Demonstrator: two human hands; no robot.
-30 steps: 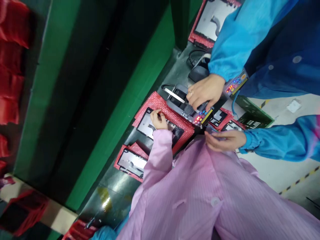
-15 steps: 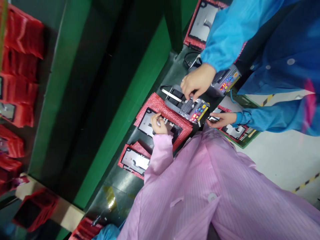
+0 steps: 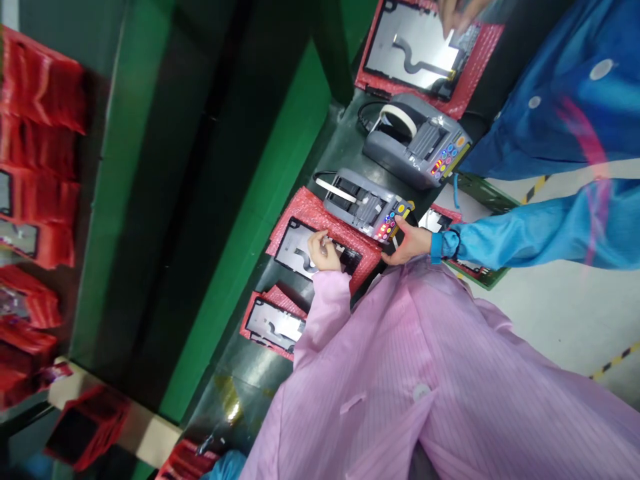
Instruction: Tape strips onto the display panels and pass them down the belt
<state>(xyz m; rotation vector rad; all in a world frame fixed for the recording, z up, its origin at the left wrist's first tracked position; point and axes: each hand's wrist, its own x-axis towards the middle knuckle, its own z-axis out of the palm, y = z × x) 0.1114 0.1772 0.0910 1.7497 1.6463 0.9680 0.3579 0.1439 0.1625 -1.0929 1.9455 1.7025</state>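
My left hand (image 3: pixel 324 252), in a pink sleeve, is over a dark-framed panel (image 3: pixel 295 250) with a grey curved strip, which lies on red bubble wrap (image 3: pixel 305 207). Its fingers are curled into a pinch; whatever is between them is too small to make out. Just above and right of it stands a grey tape dispenser (image 3: pixel 365 207) with a white tape roll and lit buttons. My right hand is not in view.
A co-worker's hand (image 3: pixel 413 243) touches the dispenser's front; the other (image 3: pixel 463 13) holds a small white piece over another panel (image 3: pixel 415 50). A second dispenser (image 3: pixel 415 143) stands behind. Another panel (image 3: pixel 275 327) lies lower left. A green crate (image 3: pixel 487 280) is at right.
The co-worker's upper hand has left the near dispenser for the top panel, and the lower hand has moved left to the dispenser's front. My left hand has shifted slightly right, still pinched.
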